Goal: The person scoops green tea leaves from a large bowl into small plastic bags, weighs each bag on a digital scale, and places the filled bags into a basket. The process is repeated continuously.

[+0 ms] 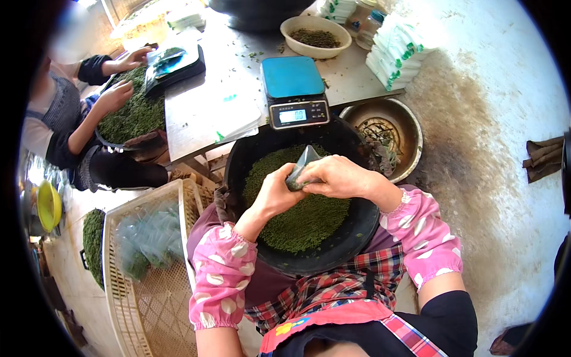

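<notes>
My left hand [280,189] grips a small clear plastic bag [308,157] at its side, over a wide black basin [352,236] on my lap. At the bag's mouth is my right hand [334,176], its fingertips bent against or inside it; whether they pinch the plastic or some leaves cannot be told. A little green leaf matter shows in the bag. Loose small green leaves or buds [308,223] fill the middle of the basin. Just beyond its far rim stands a digital scale [292,78] with a blue plate, bare and lit.
A metal table [209,120] carries flat bags [236,114], a white bowl [316,38] and stacked packets [397,53]. A metal basin [412,129] stands right. At left, a plastic crate [156,308] holds filled bags [151,236]. A co-worker [67,111] sits by another leaf-filled basin [134,109].
</notes>
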The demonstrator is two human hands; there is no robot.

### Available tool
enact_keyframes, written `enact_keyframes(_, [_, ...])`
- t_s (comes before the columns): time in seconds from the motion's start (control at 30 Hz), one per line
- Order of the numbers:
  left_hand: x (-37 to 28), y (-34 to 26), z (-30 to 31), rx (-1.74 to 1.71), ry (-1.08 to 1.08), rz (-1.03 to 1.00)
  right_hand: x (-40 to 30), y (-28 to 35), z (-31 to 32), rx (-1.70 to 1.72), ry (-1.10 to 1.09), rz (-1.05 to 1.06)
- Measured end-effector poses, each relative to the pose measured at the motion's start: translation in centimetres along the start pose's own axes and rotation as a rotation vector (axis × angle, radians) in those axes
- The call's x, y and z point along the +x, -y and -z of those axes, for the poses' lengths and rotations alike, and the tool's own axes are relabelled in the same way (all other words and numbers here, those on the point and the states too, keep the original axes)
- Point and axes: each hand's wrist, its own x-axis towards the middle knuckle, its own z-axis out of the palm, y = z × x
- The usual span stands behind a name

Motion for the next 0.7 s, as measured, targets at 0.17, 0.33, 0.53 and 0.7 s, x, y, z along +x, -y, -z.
enact_keyframes(0.17, [-2.9,-2.1,2.6,-0.195,0.013,0.097,0.7,3.4,0.7,0.169,-0.144,0.107])
enact_keyframes(0.33, [-5.6,-2.5,4.4,-0.04,-0.166,-0.087,2.1,5.9,-0.9,0.087,-0.126,0.251])
enact_keyframes(0.53, [-12.6,-5.1,9.7,-0.06,-0.335,-0.037,5.0,13.8,-1.9,0.161,-0.265,0.364])
enact_keyframes(0.7, [-22.7,-0.9,15.5,0.213,-0.666,0.216,6.1,14.1,-3.0,0.34,-0.401,0.545])
